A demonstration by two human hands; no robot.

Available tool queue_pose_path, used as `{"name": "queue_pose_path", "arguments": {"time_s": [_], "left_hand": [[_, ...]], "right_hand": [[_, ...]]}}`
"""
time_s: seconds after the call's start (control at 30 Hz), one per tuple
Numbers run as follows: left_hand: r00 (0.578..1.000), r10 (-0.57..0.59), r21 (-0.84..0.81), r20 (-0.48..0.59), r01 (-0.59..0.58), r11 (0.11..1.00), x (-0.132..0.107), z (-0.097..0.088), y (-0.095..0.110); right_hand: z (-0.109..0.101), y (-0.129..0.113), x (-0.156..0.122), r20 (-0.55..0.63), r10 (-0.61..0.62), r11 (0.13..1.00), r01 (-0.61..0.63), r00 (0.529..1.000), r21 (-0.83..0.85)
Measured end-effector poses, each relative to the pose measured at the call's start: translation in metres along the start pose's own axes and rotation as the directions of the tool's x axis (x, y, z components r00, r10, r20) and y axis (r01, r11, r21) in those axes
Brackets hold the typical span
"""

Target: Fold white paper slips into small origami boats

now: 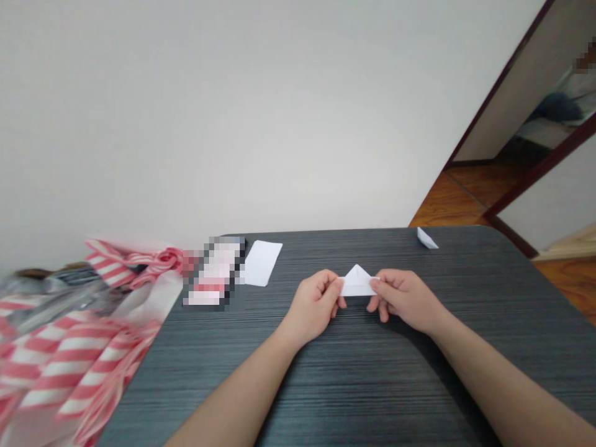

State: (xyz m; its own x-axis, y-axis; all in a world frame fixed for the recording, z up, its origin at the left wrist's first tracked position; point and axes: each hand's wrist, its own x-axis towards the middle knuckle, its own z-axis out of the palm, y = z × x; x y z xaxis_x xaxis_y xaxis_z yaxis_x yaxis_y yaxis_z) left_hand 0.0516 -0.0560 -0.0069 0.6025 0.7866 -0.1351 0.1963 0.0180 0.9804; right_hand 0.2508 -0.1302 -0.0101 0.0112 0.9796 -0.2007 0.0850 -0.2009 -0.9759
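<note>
A folded piece of white paper (357, 287), with a triangular peak above a straight lower band, is held up over the dark table. My left hand (317, 304) pinches its left end between thumb and fingers. At the right end, my right hand (404, 298) grips it the same way, thumb on the near face. Fingers cover both ends of the paper. Beyond my right hand, a small folded white paper piece (426, 239) lies near the table's far edge. Left of my hands rests a stack of white paper sheets (263, 263).
The dark wood-grain table (372, 385) meets a white wall (279, 124). A blurred-out phone-like object (216, 273) lies at its far left. Red-and-white striped fabric (79, 360) and clear plastic crowd the left side. A doorway and wooden floor (449, 198) show at right.
</note>
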Motion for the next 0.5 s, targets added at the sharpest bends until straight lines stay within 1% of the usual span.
{"name": "queue_pose_path", "arguments": {"time_s": [0.23, 0.37, 0.5], "left_hand": [[1.0, 0.01, 0.002, -0.01, -0.01, 1.0, 0.0001, -0.0001, 0.0], [1.0, 0.005, -0.003, -0.019, -0.005, 1.0, 0.0014, -0.0006, -0.0022], [1.0, 0.015, -0.055, -0.017, -0.016, 0.998, 0.0039, 0.0015, -0.0056]], "right_hand": [[0.0011, -0.0012, 0.0016, -0.008, 0.004, 1.0, -0.004, 1.0, -0.006], [0.0019, -0.002, 0.0024, -0.037, -0.047, 0.996, 0.044, 0.998, -0.079], [0.0037, 0.0, 0.0036, -0.098, -0.098, 0.994, 0.093, 0.99, -0.064]]}}
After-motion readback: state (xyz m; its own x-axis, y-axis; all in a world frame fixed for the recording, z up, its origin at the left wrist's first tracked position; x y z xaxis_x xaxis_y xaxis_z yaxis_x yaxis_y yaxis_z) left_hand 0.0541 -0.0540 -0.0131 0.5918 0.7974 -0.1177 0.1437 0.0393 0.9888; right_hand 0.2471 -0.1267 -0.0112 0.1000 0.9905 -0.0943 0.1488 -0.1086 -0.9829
